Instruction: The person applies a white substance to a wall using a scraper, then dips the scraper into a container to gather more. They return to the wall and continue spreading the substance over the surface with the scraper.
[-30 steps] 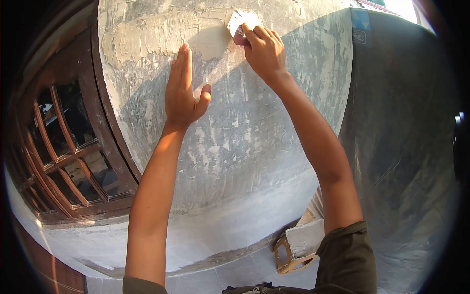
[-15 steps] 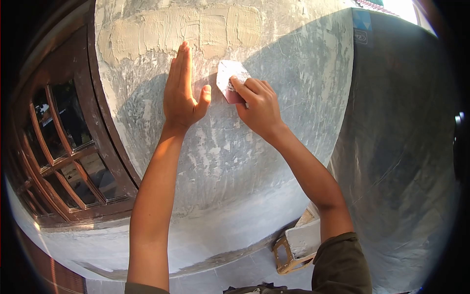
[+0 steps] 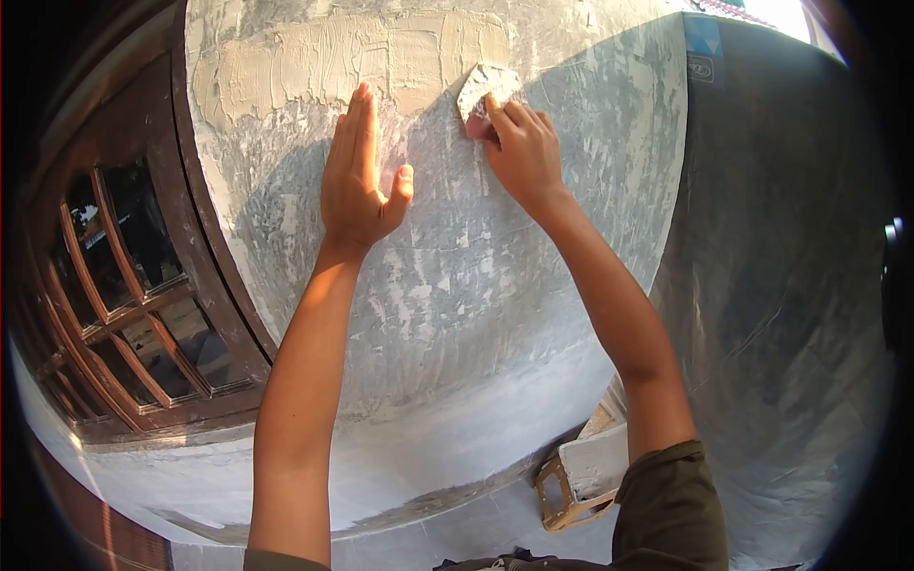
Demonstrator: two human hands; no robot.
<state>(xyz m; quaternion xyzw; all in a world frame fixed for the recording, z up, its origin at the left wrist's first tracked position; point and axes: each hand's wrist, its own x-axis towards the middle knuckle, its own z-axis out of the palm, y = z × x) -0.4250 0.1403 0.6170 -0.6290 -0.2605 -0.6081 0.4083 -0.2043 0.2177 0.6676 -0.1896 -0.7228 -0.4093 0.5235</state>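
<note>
My right hand (image 3: pixel 526 157) grips a flat scraper (image 3: pixel 487 88) with a pale, paste-smeared blade and a reddish lower part. The blade is at the wall, just below the right end of a beige band of wet plaster (image 3: pixel 419 57). My left hand (image 3: pixel 357 190) is raised flat beside the wall, fingers pointing up and thumb apart, holding nothing. Its fingertips reach the lower edge of the plaster band. The grey wall (image 3: pixel 428 285) is streaked with whitish patches.
A brown wooden window frame (image 3: pixel 205 247) with glass panes stands at the left. Dark plastic sheeting (image 3: pixel 781 247) hangs at the right. Low down, a plaster-covered board (image 3: pixel 595 464) rests on a yellowish stool (image 3: pixel 555 497) on the tiled floor.
My right hand and the scraper have moved up and slightly right along the wall. The left hand has hardly moved.
</note>
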